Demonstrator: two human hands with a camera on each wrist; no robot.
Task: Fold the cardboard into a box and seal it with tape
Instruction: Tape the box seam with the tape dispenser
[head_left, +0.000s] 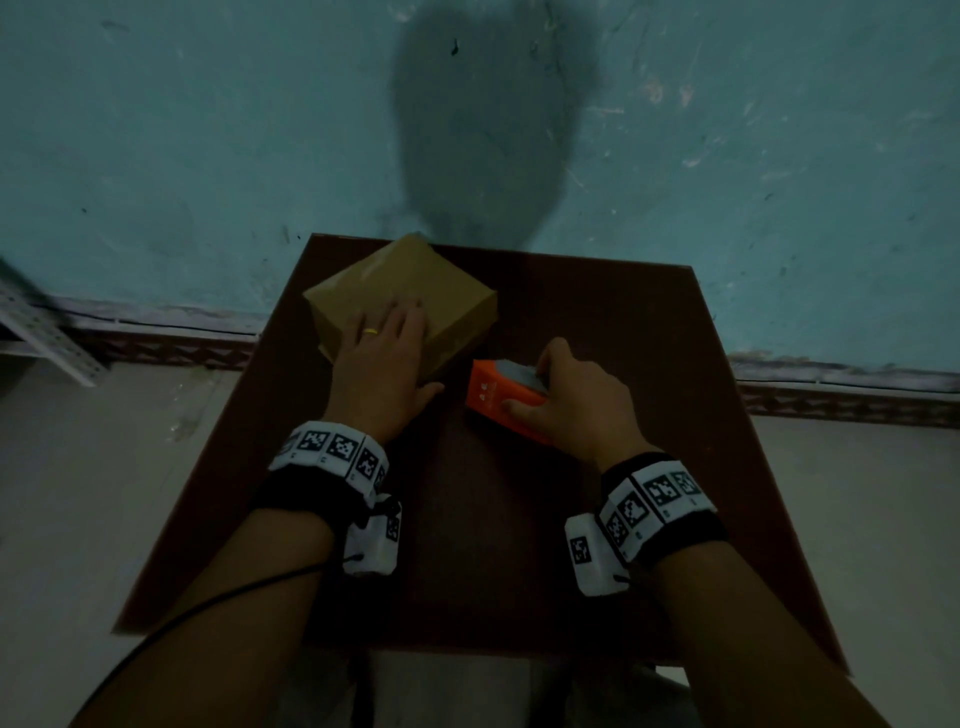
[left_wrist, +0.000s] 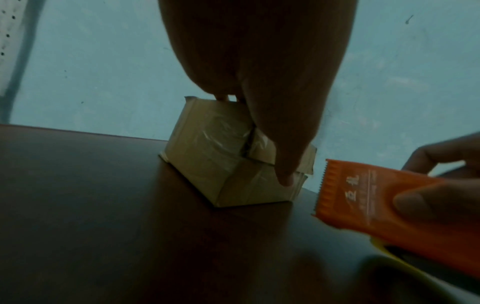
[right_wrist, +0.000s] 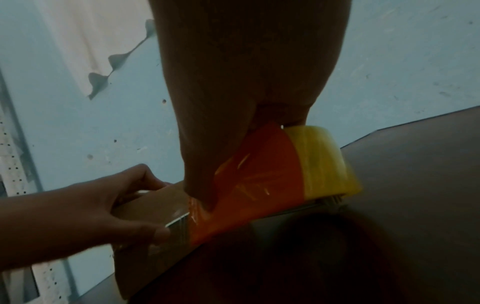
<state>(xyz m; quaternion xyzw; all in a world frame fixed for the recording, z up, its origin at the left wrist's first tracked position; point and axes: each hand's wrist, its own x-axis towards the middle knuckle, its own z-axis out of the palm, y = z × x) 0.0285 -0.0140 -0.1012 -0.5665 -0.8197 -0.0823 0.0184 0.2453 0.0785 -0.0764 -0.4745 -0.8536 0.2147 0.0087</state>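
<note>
Fingers (head_left: 402, 319) on one box (head_left: 457, 306) (taped)

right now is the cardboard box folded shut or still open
Folded shut: the cardboard box has closed flaps with glossy tape over the seam, under the left hand.

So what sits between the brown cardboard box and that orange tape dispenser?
Nothing: a bare strip of dark tabletop separates the brown cardboard box from the orange tape dispenser, clearest in the head view.

brown box (head_left: 400, 291), orange tape dispenser (head_left: 498, 397)
</note>
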